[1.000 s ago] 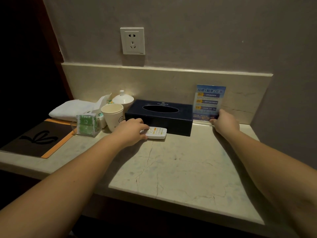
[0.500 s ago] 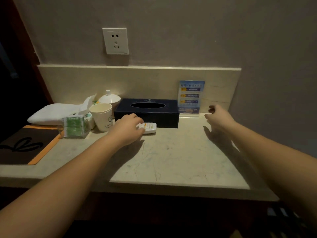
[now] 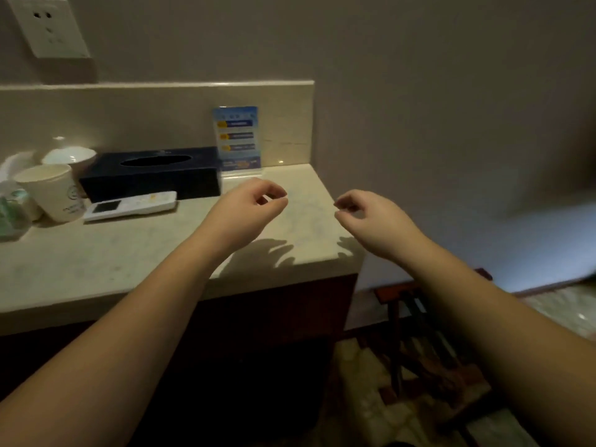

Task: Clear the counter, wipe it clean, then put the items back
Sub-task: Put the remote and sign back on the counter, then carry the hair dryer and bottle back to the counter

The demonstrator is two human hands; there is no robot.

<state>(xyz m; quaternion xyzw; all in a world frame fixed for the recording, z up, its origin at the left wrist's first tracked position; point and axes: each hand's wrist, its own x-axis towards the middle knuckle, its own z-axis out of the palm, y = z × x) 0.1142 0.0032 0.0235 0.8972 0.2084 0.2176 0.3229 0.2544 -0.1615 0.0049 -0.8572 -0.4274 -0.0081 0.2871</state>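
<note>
On the tabletop [image 3: 135, 262] at far left stands a paper cup [image 3: 51, 191], then a white remote [image 3: 130, 206] lying against the dark tissue box [image 3: 151, 175], with a blue sign card [image 3: 237, 138] standing at the backsplash. Your left hand [image 3: 248, 209] hovers over the tabletop's right end and your right hand [image 3: 371, 221] just past its edge, both empty with fingers loosely curled.

Dim and softly blurring throughout; bending at the edges; hands [image 3: 248, 211] casting finger shadows onto the desk [image 3: 135, 253].
</note>
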